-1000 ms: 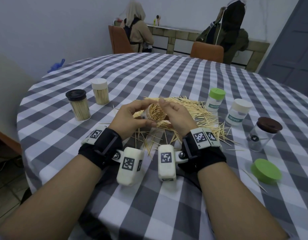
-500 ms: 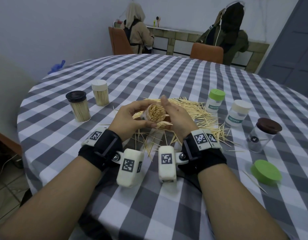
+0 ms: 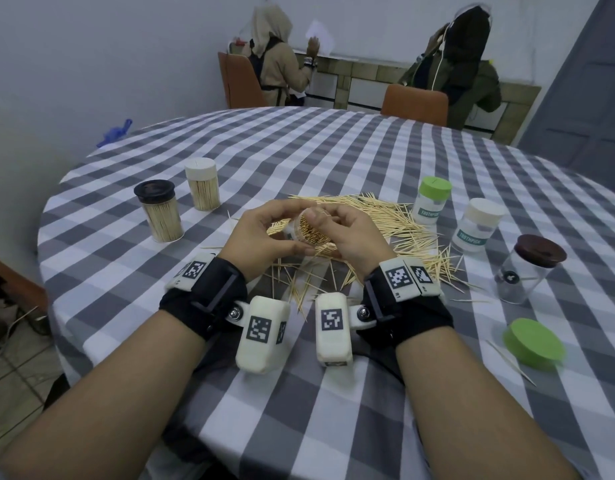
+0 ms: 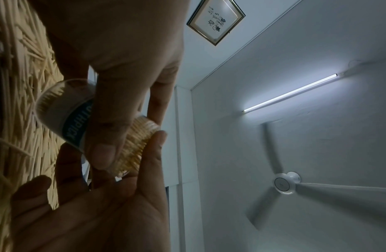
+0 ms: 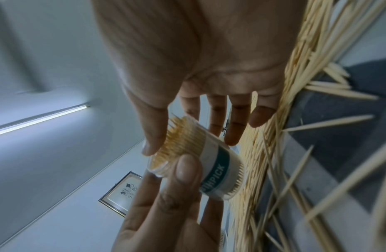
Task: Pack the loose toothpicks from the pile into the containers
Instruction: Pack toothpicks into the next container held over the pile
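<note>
A clear toothpick container (image 3: 311, 230) with a teal label, packed with toothpicks and without a lid, is held tilted above the pile of loose toothpicks (image 3: 378, 220). My left hand (image 3: 285, 230) grips its body, thumb on the label (image 4: 101, 153). My right hand (image 3: 333, 230) cups the open end: the thumb (image 5: 153, 136) lies against the toothpick tips and the fingers sit behind the container (image 5: 217, 163). The pile also shows beside the container (image 4: 64, 110) in the left wrist view.
On the checked round table (image 3: 299, 150), two filled containers stand at the left, black-lidded (image 3: 158, 213) and white-lidded (image 3: 202, 185). At the right are green-lidded (image 3: 432, 202) and cream-lidded (image 3: 477, 226) containers, a brown-lidded jar (image 3: 527, 268) and a loose green lid (image 3: 532, 346). Two people sit beyond the table.
My right thumb has come over the container's open mouth. Both hands and the container stay in about the same place above the pile.
</note>
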